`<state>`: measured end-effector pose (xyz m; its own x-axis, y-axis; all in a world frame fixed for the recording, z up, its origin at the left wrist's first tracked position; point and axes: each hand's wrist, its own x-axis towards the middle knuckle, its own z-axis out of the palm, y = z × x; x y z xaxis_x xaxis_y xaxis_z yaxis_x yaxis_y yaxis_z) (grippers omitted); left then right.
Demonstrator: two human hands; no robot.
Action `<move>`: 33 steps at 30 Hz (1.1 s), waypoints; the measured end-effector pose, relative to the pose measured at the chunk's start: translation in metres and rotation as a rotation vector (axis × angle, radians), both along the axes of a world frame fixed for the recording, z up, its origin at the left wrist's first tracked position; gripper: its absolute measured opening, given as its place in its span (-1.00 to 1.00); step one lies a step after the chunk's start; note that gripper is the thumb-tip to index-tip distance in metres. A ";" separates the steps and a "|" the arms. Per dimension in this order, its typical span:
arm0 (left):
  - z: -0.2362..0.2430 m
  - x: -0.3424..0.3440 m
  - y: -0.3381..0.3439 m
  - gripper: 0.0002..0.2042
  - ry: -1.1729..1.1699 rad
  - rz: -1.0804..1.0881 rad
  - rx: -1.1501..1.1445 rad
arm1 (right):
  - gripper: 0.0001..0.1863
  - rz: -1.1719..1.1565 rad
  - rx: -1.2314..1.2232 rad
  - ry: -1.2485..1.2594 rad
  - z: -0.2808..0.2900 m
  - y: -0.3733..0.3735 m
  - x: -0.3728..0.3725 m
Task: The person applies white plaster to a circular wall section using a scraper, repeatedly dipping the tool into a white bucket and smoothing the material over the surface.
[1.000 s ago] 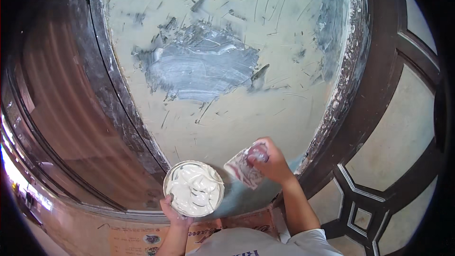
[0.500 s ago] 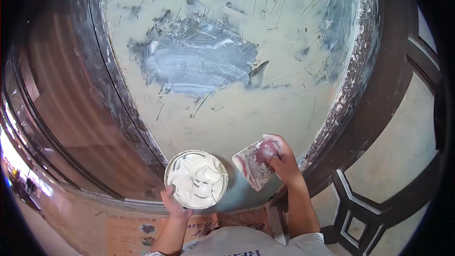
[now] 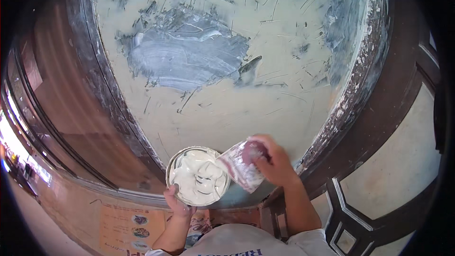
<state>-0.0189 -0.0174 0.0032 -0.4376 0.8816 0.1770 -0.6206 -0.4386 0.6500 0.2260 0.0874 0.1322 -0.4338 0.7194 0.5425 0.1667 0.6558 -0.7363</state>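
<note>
My left hand (image 3: 178, 204) grips a round tub (image 3: 168, 174) from its lower left side, with the thumb at the rim. White putty (image 3: 189, 176), thick and creamy with darker streaks, fills the tub. In my right hand (image 3: 276, 162) is a flat, reddish putty spreader (image 3: 239, 174) smeared with white. The spreader's left edge overlaps the tub's right rim; I cannot tell whether they touch. Beyond both hands stands a cream panel (image 3: 227, 118) with a large grey-white smeared patch (image 3: 185, 57) and several dark scratches.
Dark, paint-flecked frame edges border the panel at left (image 3: 121, 97) and right (image 3: 348, 87). At far left is a glossy brown surface (image 3: 71, 99). A dark trellis with pale panes (image 3: 388, 175) fills the right. An orange printed sheet (image 3: 118, 227) lies below.
My right hand has brought the spreader left, from apart to the tub's right rim. The tub has barely moved. The whole view has shifted slightly.
</note>
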 end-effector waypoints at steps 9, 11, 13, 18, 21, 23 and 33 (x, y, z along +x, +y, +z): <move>-0.003 0.027 0.010 -0.32 -0.038 0.040 0.029 | -0.58 0.012 -0.119 -0.017 0.023 0.004 0.017; -0.001 0.032 0.009 -0.31 -0.066 0.053 0.004 | -0.60 -0.044 0.181 0.001 0.017 0.010 0.015; -0.006 0.031 0.010 -0.29 -0.051 0.078 0.027 | -0.64 -0.017 0.204 -0.075 0.016 0.014 0.023; -0.002 0.029 0.004 -0.29 -0.091 0.127 0.065 | -0.75 -0.014 0.188 -0.307 0.009 0.015 0.021; -0.002 0.023 -0.002 -0.30 -0.087 0.154 0.094 | -0.73 0.027 0.281 -0.349 -0.007 0.018 0.014; 0.003 0.020 -0.008 -0.31 -0.086 0.217 0.064 | -0.75 0.065 0.115 -0.162 -0.013 0.013 0.001; 0.014 -0.026 -0.019 -0.29 -0.128 0.034 0.132 | -0.73 -0.117 0.149 -0.058 -0.022 0.002 -0.044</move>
